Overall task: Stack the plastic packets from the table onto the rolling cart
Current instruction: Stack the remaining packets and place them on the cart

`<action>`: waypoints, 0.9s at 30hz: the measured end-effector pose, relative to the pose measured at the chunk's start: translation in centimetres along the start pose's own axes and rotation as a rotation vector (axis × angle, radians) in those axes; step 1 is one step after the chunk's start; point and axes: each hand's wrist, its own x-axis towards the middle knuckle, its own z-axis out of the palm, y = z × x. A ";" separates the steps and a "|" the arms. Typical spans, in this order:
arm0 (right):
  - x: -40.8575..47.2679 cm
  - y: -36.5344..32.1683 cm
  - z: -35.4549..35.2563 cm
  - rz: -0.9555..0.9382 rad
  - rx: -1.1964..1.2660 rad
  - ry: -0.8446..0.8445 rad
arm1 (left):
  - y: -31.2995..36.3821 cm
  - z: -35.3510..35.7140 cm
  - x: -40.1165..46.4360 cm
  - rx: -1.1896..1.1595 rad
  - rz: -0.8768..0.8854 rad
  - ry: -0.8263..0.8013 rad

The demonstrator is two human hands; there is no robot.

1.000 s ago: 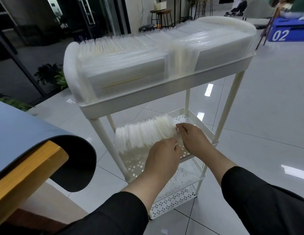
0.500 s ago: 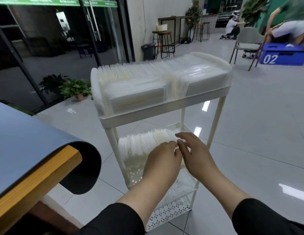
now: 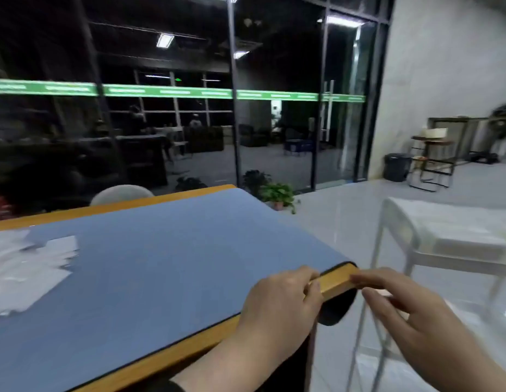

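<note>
Our left hand (image 3: 277, 309) hangs over the table's (image 3: 335, 278) wooden corner, fingers loosely curled, holding nothing. Just right of it, our right hand (image 3: 410, 315) is relaxed with fingers stretched toward the same corner, also holding nothing. Well to the left of both hands, a blurred heap of plastic packets (image 3: 25, 273) lies on the blue mat (image 3: 167, 261). Beyond our right hand stands the rolling cart (image 3: 398, 222), its top tray filled with more packets (image 3: 455, 230).

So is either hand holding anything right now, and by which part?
Nothing is held. The left hand and right hand hover empty near the table corner; the plastic packets lie untouched on it.
</note>
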 end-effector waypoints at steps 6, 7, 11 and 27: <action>6.9 -15.5 16.3 -0.274 0.067 -0.344 | -18.3 -15.8 -9.1 0.191 -0.348 0.298; 7.9 -17.4 19.3 -0.308 0.063 -0.397 | -20.6 -17.8 -10.7 0.202 -0.414 0.332; 11.0 -24.2 29.9 -0.444 0.022 -0.595 | -28.6 -23.5 -16.2 0.242 -0.641 0.380; 21.0 -33.7 52.7 -0.786 -0.244 -1.057 | -46.2 -30.6 -19.3 0.124 -0.988 0.388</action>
